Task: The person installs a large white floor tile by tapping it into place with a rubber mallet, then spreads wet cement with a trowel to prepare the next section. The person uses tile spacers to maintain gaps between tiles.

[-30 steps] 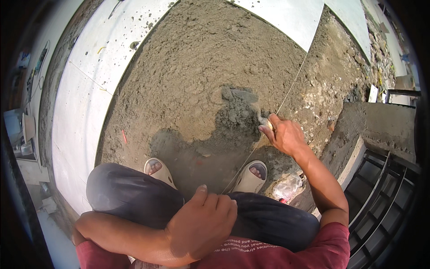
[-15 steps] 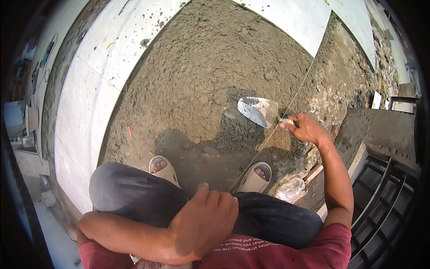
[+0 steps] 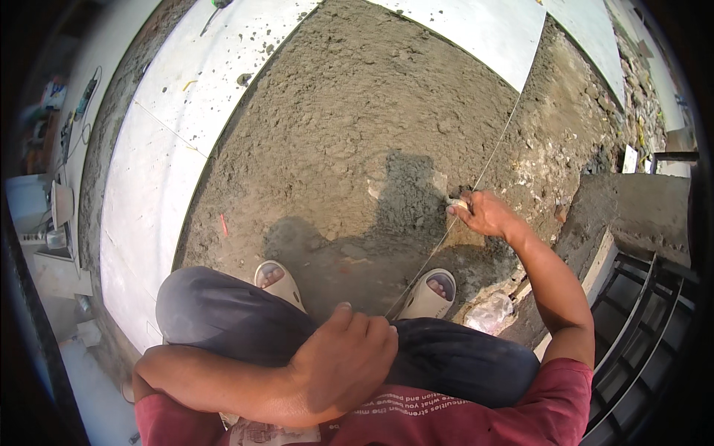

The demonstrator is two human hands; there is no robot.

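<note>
My right hand [image 3: 483,213] is closed round the handle of a trowel [image 3: 457,203] over the mortar bed [image 3: 335,126]. The blade is hard to tell from the grey-brown mortar and shadow beside it. A thin taut string [image 3: 496,149] runs past this hand, from a slab corner down towards my legs. My left hand [image 3: 346,360] lies between my knees, its fingers curled in. Their inner side is hidden, so I cannot see whether anything is in them.
White slabs border the mortar: a long one [image 3: 160,171] at left, another [image 3: 476,33] at the far side. A red stick [image 3: 224,224] stands in the mortar. At right lie a clear plastic bag [image 3: 491,312], rubble [image 3: 639,97] and a dark metal grille [image 3: 632,320].
My right hand has moved slightly left with the trowel, and its pale, shiny blade no longer shows plainly. The left hand stays curled in place. The view has shifted a little.
</note>
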